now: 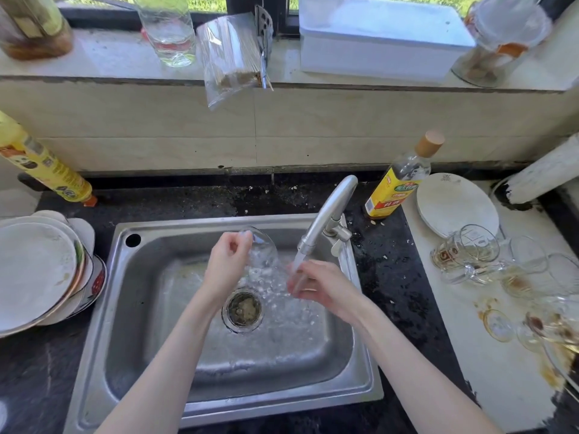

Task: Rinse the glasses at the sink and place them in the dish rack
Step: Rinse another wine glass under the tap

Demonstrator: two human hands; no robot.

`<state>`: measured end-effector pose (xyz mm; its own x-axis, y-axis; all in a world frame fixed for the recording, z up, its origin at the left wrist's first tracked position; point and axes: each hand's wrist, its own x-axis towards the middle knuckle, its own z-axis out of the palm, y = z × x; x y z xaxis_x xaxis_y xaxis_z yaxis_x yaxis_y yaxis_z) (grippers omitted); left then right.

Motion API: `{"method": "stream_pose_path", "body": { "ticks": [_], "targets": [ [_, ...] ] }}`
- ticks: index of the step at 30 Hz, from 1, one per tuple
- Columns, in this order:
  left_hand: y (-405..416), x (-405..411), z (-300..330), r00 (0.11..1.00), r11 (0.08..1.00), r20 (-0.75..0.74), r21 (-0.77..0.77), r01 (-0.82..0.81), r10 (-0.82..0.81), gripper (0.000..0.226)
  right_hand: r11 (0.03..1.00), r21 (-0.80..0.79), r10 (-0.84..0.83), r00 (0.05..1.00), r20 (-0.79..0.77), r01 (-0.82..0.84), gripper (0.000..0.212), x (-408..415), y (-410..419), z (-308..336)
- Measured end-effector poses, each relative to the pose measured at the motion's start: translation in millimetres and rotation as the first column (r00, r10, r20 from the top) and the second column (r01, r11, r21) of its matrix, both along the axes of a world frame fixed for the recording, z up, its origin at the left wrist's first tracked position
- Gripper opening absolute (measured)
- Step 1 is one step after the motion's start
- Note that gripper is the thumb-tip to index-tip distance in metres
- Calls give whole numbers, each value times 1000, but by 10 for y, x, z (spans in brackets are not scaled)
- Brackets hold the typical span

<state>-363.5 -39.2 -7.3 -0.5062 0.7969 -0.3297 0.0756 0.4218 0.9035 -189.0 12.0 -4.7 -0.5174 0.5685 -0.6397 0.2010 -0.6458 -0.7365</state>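
The left hand (227,264) is gripping a clear glass (261,249) by its rim, fingers and thumb curled round the edge, and is tilting it toward the tap (326,220) so that the running water (296,264) can wash into or over it; the glass is hanging over the sink (131,324), toward its far edge, above and a little behind the drain (242,308). The right hand (316,285) is lying under the stream with fingers loosely curved and holding nothing that shows, probably wetting itself or getting ready to rub the glass. Keeping both over the basin is letting the splash fall into the sink rather than onto the desk.

On the white board (454,324) at the desk's right edge, several dirty glasses (470,255) are lying tipped over, close enough for the right hand to fetch the next one. Stacked plates (37,270) are sitting at the desk's left edge. No dish rack is showing, so most of the task seems to be still ahead.
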Motion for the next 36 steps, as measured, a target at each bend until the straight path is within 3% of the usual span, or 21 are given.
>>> {"method": "stream_pose_path", "body": {
  "ticks": [2, 5, 10, 13, 17, 21, 25, 29, 32, 36],
  "targets": [
    [-29, -67, -89, 973, 995, 214, -63, -78, 90, 30, 991, -132, -51, 983, -174, 28, 18, 19, 26, 39],
    [-93, -67, -236, 873, 971, 437, -187, -149, 218, 32, 985, -171, -23, 950, -312, -32, 18, -19, -13, 87],
    [-171, 51, -330, 669, 925, 655, -352, -142, 351, 34, 974, -225, -90, 938, -335, 13, 15, -64, -80, 91],
    [-177, 152, -347, 652, 912, 655, -383, -148, 381, 48, 970, -175, -212, 942, -259, 170, 14, -104, -123, 48],
    [-159, 247, -343, 714, 903, 580, -390, -179, 392, 50, 960, -12, -281, 959, -30, 281, 27, -146, -158, -37],
    [-169, 237, -357, 745, 910, 541, -351, -222, 390, 39, 971, 188, -167, 981, 95, 148, 40, -229, -188, -38],
    [-188, 174, -362, 857, 940, 403, -243, -238, 321, 30, 970, -47, -240, 970, -36, 238, 42, -188, -180, -132],
    [-246, 141, -363, 982, 974, -11, -125, -188, 188, 34, 915, -265, -310, 950, 25, 305, 24, -147, -195, -254],
    [-274, 199, -273, 971, 998, -231, 31, -49, 55, 26, 825, -401, -419, 907, 39, 398, 16, -131, -208, -330],
    [-271, 299, -194, 878, 944, -468, 232, 234, -102, 19, 748, -522, -448, 892, 59, 410, 17, -90, -238, -383]
  ]
}}
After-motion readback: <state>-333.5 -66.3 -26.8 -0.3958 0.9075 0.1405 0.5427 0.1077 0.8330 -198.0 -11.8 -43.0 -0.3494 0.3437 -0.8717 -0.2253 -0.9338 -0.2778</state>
